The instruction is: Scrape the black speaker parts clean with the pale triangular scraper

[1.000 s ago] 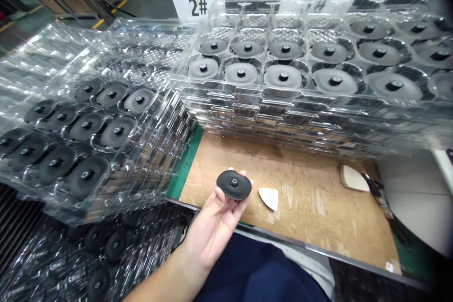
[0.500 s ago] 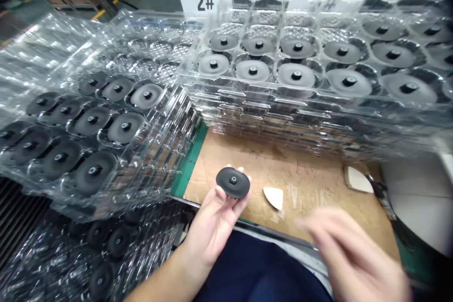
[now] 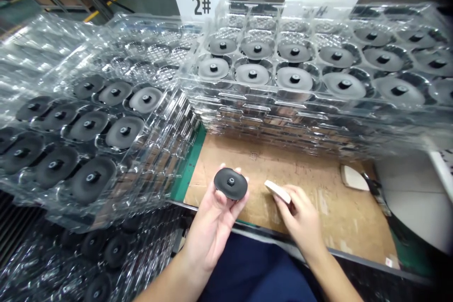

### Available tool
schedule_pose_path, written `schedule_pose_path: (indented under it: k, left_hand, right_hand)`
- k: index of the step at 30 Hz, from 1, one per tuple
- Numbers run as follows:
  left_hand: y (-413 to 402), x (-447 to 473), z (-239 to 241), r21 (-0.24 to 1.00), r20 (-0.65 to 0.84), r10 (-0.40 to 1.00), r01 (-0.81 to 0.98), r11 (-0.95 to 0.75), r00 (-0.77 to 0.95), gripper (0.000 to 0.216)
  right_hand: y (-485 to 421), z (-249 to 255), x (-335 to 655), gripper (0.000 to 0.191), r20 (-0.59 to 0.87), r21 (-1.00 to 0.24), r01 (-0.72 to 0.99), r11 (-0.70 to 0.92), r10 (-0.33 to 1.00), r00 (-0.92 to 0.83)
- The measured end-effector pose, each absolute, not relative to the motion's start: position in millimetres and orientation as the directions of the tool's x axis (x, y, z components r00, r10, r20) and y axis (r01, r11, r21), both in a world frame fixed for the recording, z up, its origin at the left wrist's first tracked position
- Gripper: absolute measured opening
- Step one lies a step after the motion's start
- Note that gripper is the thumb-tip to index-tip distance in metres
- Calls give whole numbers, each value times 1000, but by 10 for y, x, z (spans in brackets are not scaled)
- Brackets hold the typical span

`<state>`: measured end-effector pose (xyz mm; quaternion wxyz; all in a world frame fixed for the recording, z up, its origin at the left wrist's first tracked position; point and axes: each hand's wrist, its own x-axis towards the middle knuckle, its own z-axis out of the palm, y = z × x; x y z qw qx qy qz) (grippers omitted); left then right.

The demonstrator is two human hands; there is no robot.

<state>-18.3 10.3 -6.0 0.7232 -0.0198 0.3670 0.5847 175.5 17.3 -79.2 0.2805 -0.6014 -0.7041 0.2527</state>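
My left hand (image 3: 215, 217) holds a dark oval disc (image 3: 230, 184) with a small raised stub at its centre, stub side up. Fingers wrap it from beneath, and the thumb rests at its near edge. To the right, my right hand (image 3: 300, 217) pinches a thin white wedge-shaped pad (image 3: 278, 191) between thumb and fingers, tilted up off the cardboard. The pad and the disc are apart. What the pad is made of I cannot tell.
Brown cardboard (image 3: 336, 217) covers the work surface. Stacked clear plastic trays (image 3: 300, 104) with similar discs stand behind it, more trays (image 3: 155, 151) at left. Another white pad (image 3: 354, 178) lies at right, beside a dark tool (image 3: 378, 193). A "2#" sign (image 3: 201, 2) stands at the back.
My right hand has moved left and taken hold of the white pad that lay on the cardboard, lifting and tilting it. My left hand still holds the disc in nearly the same place.
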Motion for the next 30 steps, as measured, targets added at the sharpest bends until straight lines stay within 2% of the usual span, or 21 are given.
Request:
schedule_pose_path:
  k: [6,8,10,13,16,19,22,24,26,30]
  left_hand:
    - [84,-138,-55,461,-520,853,-829,316,36,55]
    - [64,-112,-50,505,-498,867,-807,306,18,51]
    - [42,-93,-43,535,-494,869,-787,309,5,49]
    - [12,-84,-32,563,-507,861,-773,292,-44,50]
    - [-6,-87,-22,578,-492,867,-776,253,-84,52]
    - [-18,-92,1,559,-503,862,-783,273,-58,54]
    - [-25,-96,38,582,-493,865,-774,248,-94,58]
    - [-27,-98,65,574,-510,855,-776,261,-90,59]
    - [-26,-101,86,568,-514,854,-779,266,-84,59]
    - [-21,-102,89,580,-499,859,-780,235,-113,57]
  right_hand:
    - [197,-85,1564,27,24,-823,558,104,988,-150]
    - [212,103,1446,23,65,-833,534,142,985,-161]
    - [222,228,1325,22,161,-813,519,265,958,-237]
    - [218,307,1215,22,229,-779,492,390,906,-356]
    - [203,322,1212,25,253,-757,514,403,906,-338]
    - [202,322,1242,24,224,-788,459,410,886,-405]
    - [220,324,1251,24,246,-762,510,400,907,-343]
    - [233,337,1244,27,270,-779,457,429,887,-374]
    - [240,358,1235,25,233,-824,389,412,872,-430]
    - [226,381,1231,27,255,-794,456,401,902,-350]
